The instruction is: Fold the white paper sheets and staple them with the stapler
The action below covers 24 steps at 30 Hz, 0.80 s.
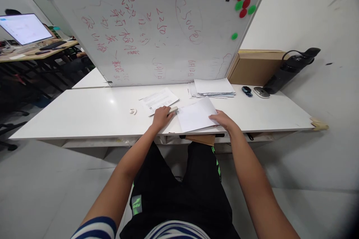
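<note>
My left hand [162, 117] lies curled over a small pale stapler-like object [173, 110] on the white table [84, 114], pressing it at the left corner of a white sheet [196, 116]. My right hand [224, 120] grips the right edge of that sheet, fingers closed on it. The sheet lies flat near the table's front edge. A printed sheet [159, 99] rests just behind my left hand.
A stack of papers [213, 87] sits further back. A whiteboard [157, 26] with red writing and magnets leans at the table's rear. A cardboard box [256, 67], black bottle [291, 68], mouse [261, 92] and small white object [133, 111] are nearby. A desk with monitor [25, 28] stands far left.
</note>
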Tool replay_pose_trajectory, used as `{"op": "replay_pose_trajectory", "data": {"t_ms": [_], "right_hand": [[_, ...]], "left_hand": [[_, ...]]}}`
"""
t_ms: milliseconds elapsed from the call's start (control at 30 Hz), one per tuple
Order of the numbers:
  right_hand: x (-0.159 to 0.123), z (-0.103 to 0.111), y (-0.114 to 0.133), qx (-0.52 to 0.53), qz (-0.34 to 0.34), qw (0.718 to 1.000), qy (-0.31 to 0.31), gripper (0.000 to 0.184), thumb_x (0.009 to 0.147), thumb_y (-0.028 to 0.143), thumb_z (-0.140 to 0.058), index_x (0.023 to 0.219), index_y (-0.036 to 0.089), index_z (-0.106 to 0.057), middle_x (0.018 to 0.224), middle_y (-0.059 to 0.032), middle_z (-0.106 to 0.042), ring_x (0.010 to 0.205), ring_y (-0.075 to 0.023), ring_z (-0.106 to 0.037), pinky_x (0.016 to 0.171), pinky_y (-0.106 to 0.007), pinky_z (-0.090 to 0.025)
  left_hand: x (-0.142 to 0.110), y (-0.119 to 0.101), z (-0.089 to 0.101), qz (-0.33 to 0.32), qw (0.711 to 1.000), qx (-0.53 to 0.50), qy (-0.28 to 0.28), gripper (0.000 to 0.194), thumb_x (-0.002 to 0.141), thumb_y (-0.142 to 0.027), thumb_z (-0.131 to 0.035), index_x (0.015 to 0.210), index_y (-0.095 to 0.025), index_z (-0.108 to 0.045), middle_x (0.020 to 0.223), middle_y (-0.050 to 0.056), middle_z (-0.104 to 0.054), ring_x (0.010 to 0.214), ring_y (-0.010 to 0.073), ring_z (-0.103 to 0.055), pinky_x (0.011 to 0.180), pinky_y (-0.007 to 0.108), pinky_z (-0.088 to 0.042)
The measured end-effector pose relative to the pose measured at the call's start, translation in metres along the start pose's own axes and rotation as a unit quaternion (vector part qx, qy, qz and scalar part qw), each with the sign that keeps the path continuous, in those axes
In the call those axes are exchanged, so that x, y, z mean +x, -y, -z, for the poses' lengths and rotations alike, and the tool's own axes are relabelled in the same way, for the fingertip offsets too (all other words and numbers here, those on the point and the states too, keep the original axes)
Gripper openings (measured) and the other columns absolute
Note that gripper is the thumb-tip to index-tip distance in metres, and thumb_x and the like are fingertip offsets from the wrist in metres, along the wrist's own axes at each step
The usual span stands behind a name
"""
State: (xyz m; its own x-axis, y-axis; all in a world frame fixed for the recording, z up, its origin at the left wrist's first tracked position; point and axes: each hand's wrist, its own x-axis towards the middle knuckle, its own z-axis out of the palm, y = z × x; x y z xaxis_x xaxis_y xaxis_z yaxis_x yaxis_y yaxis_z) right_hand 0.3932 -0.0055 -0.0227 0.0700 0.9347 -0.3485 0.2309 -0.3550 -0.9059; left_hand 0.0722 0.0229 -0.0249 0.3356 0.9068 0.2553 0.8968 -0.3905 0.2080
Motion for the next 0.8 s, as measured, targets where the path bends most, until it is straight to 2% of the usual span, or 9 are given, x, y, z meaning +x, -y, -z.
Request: {"op": "replay_pose_trajectory", "data": {"t_ms": [133,267,400,500,600,700,800], "right_hand": [[0.002,-0.001,-0.002,-0.01,0.005,1.0,-0.001,0.05,0.06,0.02,-0.066,0.109,0.011,-0.062,0.096,-0.0114,-0.069,0.073,-0.0229,-0.064,0.051,-0.026,-0.051],[0.003,-0.001,-0.002,-0.005,0.004,1.0,0.001,0.048,0.061,0.02,-0.065,0.109,0.011,-0.061,0.096,-0.0121,-0.069,0.071,-0.0233,-0.064,0.05,-0.028,-0.051],[0.003,-0.002,-0.001,0.004,0.0,1.0,0.002,0.048,0.06,0.019,-0.066,0.107,0.011,-0.061,0.095,-0.0119,-0.069,0.07,-0.0222,-0.064,0.05,-0.027,-0.051],[0.002,-0.002,0.001,-0.009,-0.005,1.0,-0.001,0.048,0.06,0.019,-0.066,0.107,0.011,-0.06,0.095,-0.0118,-0.068,0.07,-0.0219,-0.063,0.048,-0.025,-0.05],[-0.001,-0.002,0.003,-0.024,-0.007,1.0,0.0,0.046,0.061,0.02,-0.064,0.106,0.011,-0.06,0.092,-0.0117,-0.068,0.069,-0.0218,-0.063,0.046,-0.024,-0.048],[-0.002,-0.003,0.005,-0.024,-0.006,1.0,0.004,0.046,0.062,0.021,-0.064,0.107,0.01,-0.06,0.094,-0.0123,-0.068,0.071,-0.0223,-0.063,0.047,-0.024,-0.048],[-0.002,-0.001,0.006,-0.025,-0.015,1.0,0.011,0.05,0.063,0.021,-0.064,0.111,0.009,-0.058,0.099,-0.013,-0.067,0.074,-0.0227,-0.064,0.049,-0.025,-0.049]], "left_hand": [[0.0,-0.002,0.003,0.0,1.0,0.002,0.015,0.036,0.093,-0.047,-0.041,0.112,-0.02,-0.057,0.105,0.01,-0.063,0.101,0.0264,-0.055,0.087,0.038,-0.038],[0.004,-0.006,0.015,0.002,1.0,0.004,0.019,0.044,0.095,-0.049,-0.034,0.123,-0.02,-0.053,0.121,0.01,-0.059,0.11,0.0266,-0.053,0.092,0.038,-0.036],[0.026,-0.013,0.034,0.001,1.0,0.001,-0.021,0.049,0.097,-0.048,-0.021,0.118,-0.021,-0.056,0.12,0.009,-0.06,0.109,0.0253,-0.053,0.09,0.038,-0.037],[0.05,-0.018,0.039,0.006,0.999,-0.012,-0.033,0.052,0.097,-0.049,-0.017,0.113,-0.022,-0.058,0.117,0.01,-0.061,0.11,0.0261,-0.052,0.091,0.04,-0.038],[0.072,-0.022,0.03,0.045,0.998,-0.02,0.026,0.052,0.095,-0.051,-0.021,0.117,-0.021,-0.057,0.126,0.013,-0.056,0.123,0.0314,-0.043,0.095,0.047,-0.036],[0.086,-0.021,0.011,0.085,0.988,-0.017,0.127,0.056,0.093,-0.055,-0.025,0.127,-0.019,-0.051,0.142,0.017,-0.041,0.139,0.038,-0.02,0.102,0.057,-0.026],[0.09,-0.018,-0.007,0.115,0.977,-0.025,0.177,0.065,0.091,-0.059,-0.019,0.137,-0.018,-0.04,0.151,0.018,-0.025,0.142,0.038,-0.004,0.106,0.059,-0.017]]}}
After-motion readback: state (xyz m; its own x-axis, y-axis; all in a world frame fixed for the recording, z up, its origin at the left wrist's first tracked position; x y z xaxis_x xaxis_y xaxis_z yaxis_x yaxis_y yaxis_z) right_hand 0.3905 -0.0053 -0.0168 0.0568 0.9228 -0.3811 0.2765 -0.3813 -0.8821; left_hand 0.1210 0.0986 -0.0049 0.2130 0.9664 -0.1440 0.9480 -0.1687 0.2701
